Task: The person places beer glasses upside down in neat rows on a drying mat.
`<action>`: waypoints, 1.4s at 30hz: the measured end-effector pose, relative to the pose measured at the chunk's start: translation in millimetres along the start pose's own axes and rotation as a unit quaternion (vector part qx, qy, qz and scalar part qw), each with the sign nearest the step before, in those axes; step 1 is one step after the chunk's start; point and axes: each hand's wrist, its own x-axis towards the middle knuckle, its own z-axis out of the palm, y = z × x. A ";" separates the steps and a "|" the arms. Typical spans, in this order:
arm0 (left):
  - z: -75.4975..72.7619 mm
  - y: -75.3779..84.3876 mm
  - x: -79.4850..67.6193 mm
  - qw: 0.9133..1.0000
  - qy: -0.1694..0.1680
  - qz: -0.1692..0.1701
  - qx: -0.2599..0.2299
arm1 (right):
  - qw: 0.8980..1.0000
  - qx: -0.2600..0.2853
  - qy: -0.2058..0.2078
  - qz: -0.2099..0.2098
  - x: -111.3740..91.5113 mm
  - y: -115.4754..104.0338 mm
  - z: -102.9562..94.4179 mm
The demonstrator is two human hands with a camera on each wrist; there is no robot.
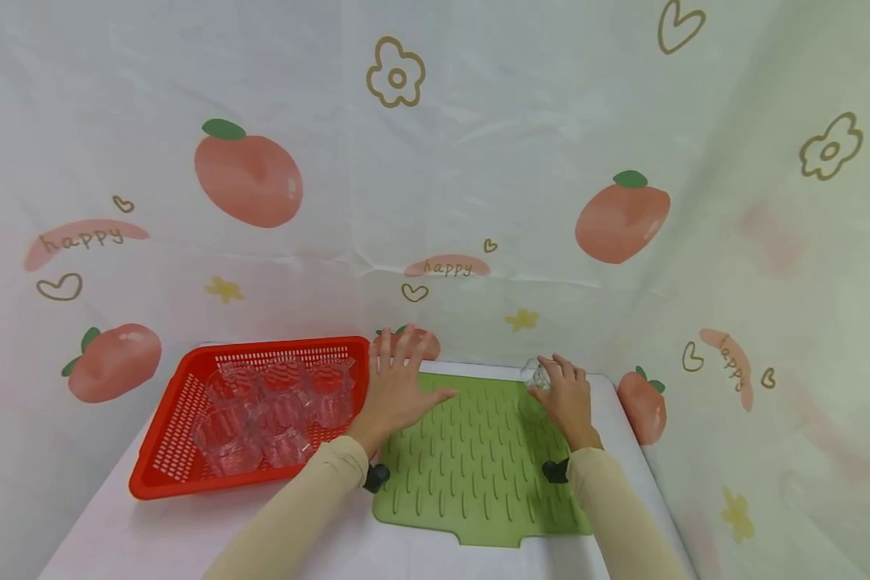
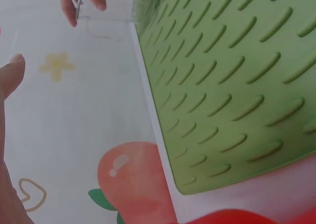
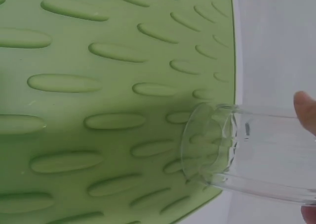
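Note:
A clear glass mug [image 1: 532, 374] is in my right hand [image 1: 569, 396], whose fingers and thumb grip it near the far right corner of the green drying mat [image 1: 471, 451]. The right wrist view shows the thick base of this mug [image 3: 212, 145] close over the ridged mat surface, with a fingertip [image 3: 306, 110] at its far end. My left hand [image 1: 399, 395] has its fingers spread and holds nothing; it hovers over the mat's left edge, beside the red basket [image 1: 148, 451]. Several clear glass mugs [image 1: 225, 435] stand in the basket.
The white table [image 1: 188, 540] shows around the mat and basket. A white patterned sheet [image 1: 478, 161] with fruit prints rises close behind the table and along its right side. The mat has a tab [image 1: 489, 538] at its near edge.

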 end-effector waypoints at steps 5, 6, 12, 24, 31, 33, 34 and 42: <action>-3.1 -4.2 -2.0 1.000 -0.004 -0.017 -0.014 | 0.999 -0.004 -0.045 0.014 1.6 -1.7 -3.6; -3.6 -5.4 -2.6 1.000 -0.004 -0.019 -0.016 | 0.999 -0.005 -0.051 0.016 1.7 -1.7 -4.3; -5.6 -14.6 -6.0 1.000 -0.001 -0.026 -0.007 | 0.997 0.018 -0.074 0.025 2.1 -0.5 -6.7; -8.9 -28.7 -10.7 0.999 0.007 -0.043 -0.002 | 0.987 0.082 -0.117 0.068 -2.8 -0.1 -12.6; -13.6 -33.6 -15.3 0.999 -0.003 -0.049 -0.001 | 0.992 0.076 -0.097 0.038 -17.2 13.5 -15.5; -15.3 -35.8 -16.2 0.999 -0.008 -0.053 0.002 | 0.992 0.074 -0.099 0.035 -22.1 18.5 -15.3; -16.3 -36.9 -16.6 0.998 -0.009 -0.054 0.004 | 0.992 0.074 -0.100 0.035 -24.7 20.9 -15.1; -23.5 -50.1 -20.9 0.998 -0.005 -0.064 -0.005 | 0.993 0.077 -0.090 0.026 -43.3 33.0 -10.5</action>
